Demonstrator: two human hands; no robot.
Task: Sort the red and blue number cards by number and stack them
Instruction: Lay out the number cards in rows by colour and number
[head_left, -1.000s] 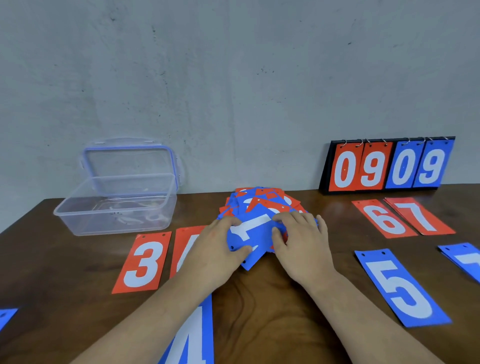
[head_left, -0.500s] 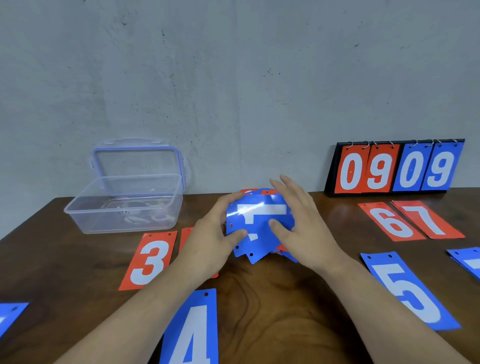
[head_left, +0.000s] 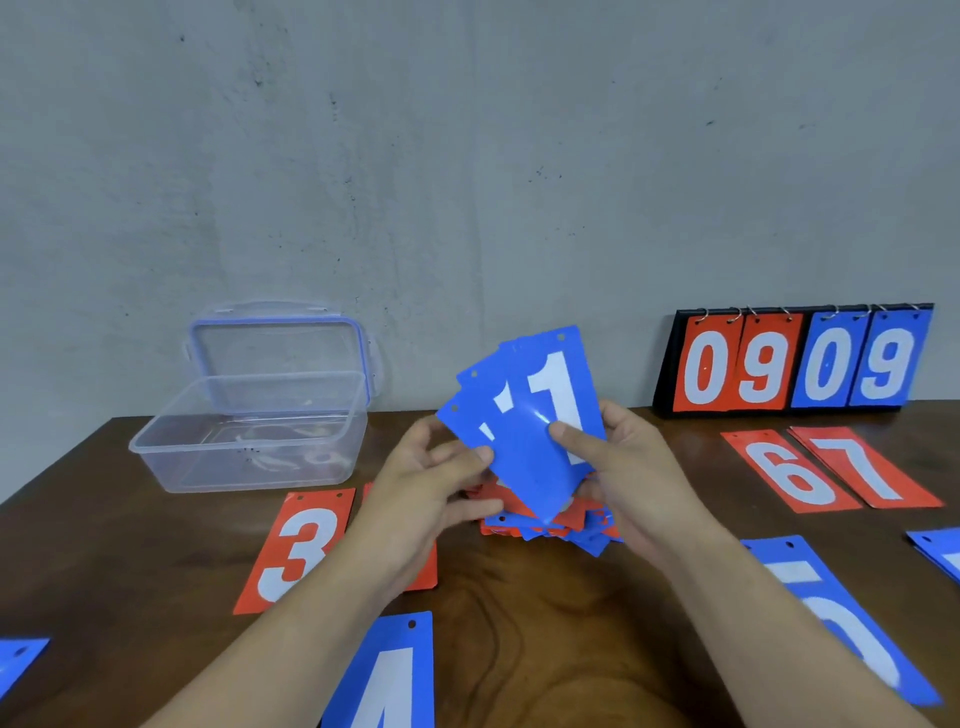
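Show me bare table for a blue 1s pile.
Bare table left of the red 3 card, in front of the clear container; also between the blue 4 card and blue 5 card. Crowded on the right around red 6 and red 7.

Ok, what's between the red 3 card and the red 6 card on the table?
Head view: a red card mostly behind the left hand, then the mixed card pile; above it, that hand and the right hand hold fanned blue 1 cards.
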